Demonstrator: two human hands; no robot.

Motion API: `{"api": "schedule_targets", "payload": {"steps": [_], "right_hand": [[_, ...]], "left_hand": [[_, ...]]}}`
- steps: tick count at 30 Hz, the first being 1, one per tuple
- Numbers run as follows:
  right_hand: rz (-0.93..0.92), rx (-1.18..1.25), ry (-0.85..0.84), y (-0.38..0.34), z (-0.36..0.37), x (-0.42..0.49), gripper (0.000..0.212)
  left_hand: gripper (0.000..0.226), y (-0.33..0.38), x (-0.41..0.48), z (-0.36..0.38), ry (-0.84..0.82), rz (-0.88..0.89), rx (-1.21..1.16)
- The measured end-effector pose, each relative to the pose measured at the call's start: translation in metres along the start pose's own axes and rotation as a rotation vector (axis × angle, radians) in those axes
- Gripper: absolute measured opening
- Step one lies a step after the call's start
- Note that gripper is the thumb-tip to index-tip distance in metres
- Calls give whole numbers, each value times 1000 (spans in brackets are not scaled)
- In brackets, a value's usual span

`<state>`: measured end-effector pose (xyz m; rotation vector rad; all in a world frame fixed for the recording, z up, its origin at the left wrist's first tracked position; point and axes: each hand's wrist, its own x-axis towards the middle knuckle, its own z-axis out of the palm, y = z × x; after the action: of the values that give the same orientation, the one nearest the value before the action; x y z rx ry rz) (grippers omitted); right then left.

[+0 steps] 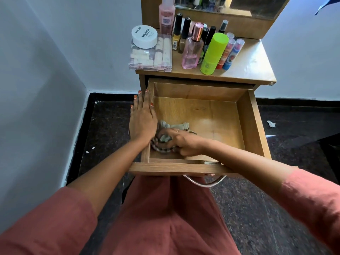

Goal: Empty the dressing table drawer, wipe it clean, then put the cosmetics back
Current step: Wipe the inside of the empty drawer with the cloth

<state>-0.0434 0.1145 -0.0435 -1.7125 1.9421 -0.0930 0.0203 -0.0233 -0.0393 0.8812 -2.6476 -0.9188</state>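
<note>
The wooden drawer (252,124) is pulled out, and inside it I see only a striped grey and white cloth (166,138). My right hand (181,142) is shut on the cloth and presses it onto the drawer floor in the near left corner. My left hand (142,118) lies flat on the drawer's left wall, fingers apart. The cosmetics stand on the dressing table top (253,65): a white nail polish jar (144,36) on a clear plastic box (150,56), a pink perfume bottle (192,47), a green tube (213,53), nail polish bottles (177,31) and lip balms (233,51).
A mirror (230,4) stands at the back of the table. A metal handle (204,182) hangs from the drawer front above my lap. The floor is dark stone, with a scrap of white paper (271,123) to the right. A white wall runs close on the left.
</note>
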Motion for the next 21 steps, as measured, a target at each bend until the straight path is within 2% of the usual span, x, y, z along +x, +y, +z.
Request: {"api": "schedule_targets", "payload": {"steps": [3,7,12,17,21], "right_hand": [[-101,15,-88,-6,0,1,62],[-95,-19,-77,-7,1,4,63],[-124,-9,-49,11,-4,-13,46],[51,67,43,43,-12,-26,47],[185,96,186,46,-16,4,48]], "left_hand": [[48,0,-2,0,17,8,3],[48,1,-3,0,33,20,24],[48,0,-2,0,23,5,33],[48,-1,-2,0,23,9,-20],[47,1,-3,1,19,1,-71]]}}
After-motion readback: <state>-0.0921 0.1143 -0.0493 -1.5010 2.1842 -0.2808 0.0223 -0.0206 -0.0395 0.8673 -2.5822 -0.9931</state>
